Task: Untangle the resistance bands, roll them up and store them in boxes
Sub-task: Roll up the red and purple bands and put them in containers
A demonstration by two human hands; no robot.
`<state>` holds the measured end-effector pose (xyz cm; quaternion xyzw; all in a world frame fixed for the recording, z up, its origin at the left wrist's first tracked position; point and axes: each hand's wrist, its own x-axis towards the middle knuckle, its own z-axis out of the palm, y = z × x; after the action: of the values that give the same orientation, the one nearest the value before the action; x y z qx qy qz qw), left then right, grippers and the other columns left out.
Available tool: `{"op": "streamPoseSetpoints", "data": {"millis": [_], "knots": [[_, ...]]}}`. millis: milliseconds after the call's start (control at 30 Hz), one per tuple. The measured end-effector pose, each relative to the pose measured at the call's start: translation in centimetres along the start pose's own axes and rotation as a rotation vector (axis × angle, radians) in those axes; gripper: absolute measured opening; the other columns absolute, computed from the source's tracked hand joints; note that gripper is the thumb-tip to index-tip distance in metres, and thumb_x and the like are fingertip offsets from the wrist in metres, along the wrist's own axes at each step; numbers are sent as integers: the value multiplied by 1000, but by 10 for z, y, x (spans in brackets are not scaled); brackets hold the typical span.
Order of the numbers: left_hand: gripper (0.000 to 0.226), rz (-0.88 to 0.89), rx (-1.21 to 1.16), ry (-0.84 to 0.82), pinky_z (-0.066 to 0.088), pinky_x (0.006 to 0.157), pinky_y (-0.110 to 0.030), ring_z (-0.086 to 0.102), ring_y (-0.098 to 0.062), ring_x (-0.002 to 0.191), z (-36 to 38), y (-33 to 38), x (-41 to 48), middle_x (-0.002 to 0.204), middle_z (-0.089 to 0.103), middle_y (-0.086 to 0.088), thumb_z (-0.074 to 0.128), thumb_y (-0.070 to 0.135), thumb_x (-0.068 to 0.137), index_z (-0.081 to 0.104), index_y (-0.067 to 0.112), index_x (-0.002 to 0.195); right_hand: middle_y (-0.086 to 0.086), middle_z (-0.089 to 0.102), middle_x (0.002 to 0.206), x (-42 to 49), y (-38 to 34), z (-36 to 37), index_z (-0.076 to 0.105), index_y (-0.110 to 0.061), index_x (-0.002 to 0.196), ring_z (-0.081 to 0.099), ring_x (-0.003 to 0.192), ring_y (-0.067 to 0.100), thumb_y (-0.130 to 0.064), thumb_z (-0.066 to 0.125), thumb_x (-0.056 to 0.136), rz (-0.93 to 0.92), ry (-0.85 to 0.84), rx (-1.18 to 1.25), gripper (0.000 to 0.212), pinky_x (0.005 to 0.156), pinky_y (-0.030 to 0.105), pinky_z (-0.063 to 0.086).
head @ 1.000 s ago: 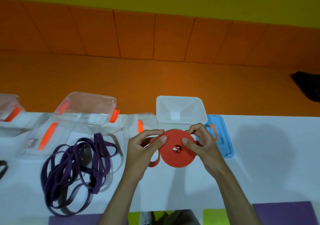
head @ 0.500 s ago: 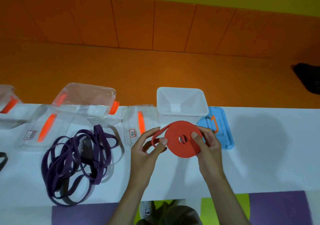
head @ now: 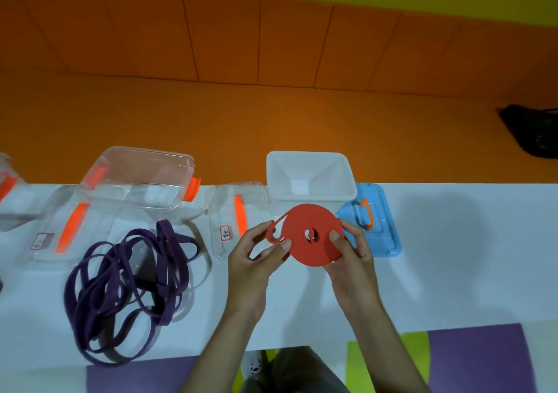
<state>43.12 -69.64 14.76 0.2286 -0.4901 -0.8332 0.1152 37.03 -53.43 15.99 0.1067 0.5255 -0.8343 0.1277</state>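
Note:
A red resistance band is wound into a flat disc, held above the white table just in front of the open white box. My left hand pinches its left edge, where a short loose loop sticks out. My right hand grips the disc's right side with the thumb on its face. A tangled purple band lies in a heap on the table to the left, with a dark band partly under it.
A clear box with orange latches stands at the back left, with a clear lid before it. Another clear lid lies beside the white box. A blue lid lies right of it. The table's front edge is near.
Both hands lifted the red roll up and away from me, toward the white box. The loose tail has shortened to a small loop at the roll's left edge.

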Motion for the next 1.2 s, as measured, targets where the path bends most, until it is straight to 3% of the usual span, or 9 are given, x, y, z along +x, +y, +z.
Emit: {"op": "streamPoseSetpoints", "data": {"millis": [167,300,467,633,733,800,933,1067,1200], "knots": [[49,-16,34,70,64,81,-29,77,-15,107,9,1,20,117,76,15,94,29,72,78,33,118,9,79,114,20,-5,0,72,-27,109,78,105,25,-20,81,85,68,7,-79,26,81,38,64],[47,-24,71,83,64,88,-32,77,-18,107,15,-1,48,117,79,8,95,30,73,79,33,117,9,79,109,48,-13,-7,68,-14,113,78,103,26,-15,79,91,70,5,-272,25,89,40,62],[54,-42,152,128,60,97,-41,76,-17,109,41,-8,99,113,80,9,93,42,71,77,31,121,6,78,110,105,-20,-9,72,-7,103,76,107,26,-11,80,91,33,25,-353,16,82,41,65],[37,-68,165,197,64,83,-33,76,-17,106,74,-18,170,114,78,11,91,16,81,79,23,116,-4,78,94,183,-18,-17,77,-16,91,74,102,23,-15,82,90,-8,80,-602,6,91,46,62],[36,-130,225,166,66,87,-48,76,-30,109,89,-24,217,126,73,-9,88,8,84,77,10,118,-2,77,92,230,-15,-26,77,-17,90,73,95,24,-23,81,91,-3,61,-848,8,95,53,57],[36,-174,271,158,62,91,-53,73,-34,112,96,-31,247,127,72,-15,87,9,85,76,6,119,1,79,95,257,-12,-27,77,-16,96,74,95,25,-21,82,90,23,71,-876,9,94,52,58],[30,-263,273,196,62,73,-36,72,-34,100,102,-58,295,108,76,-18,84,0,86,75,0,113,6,78,100,299,1,-28,78,-16,109,74,99,27,-19,82,89,50,99,-984,20,94,45,58],[24,-384,305,248,63,89,-49,73,-43,109,106,-85,326,114,75,-25,81,-6,86,75,0,109,12,72,117,330,13,-31,71,-9,125,69,107,30,-19,79,91,125,74,-1121,37,94,44,57],[21,-482,297,335,63,86,-46,75,-37,97,104,-110,348,107,76,-23,83,-8,84,76,5,99,-5,55,93,351,23,-32,54,-15,146,58,80,12,-17,55,103,230,11,-1283,43,66,26,49]]}}
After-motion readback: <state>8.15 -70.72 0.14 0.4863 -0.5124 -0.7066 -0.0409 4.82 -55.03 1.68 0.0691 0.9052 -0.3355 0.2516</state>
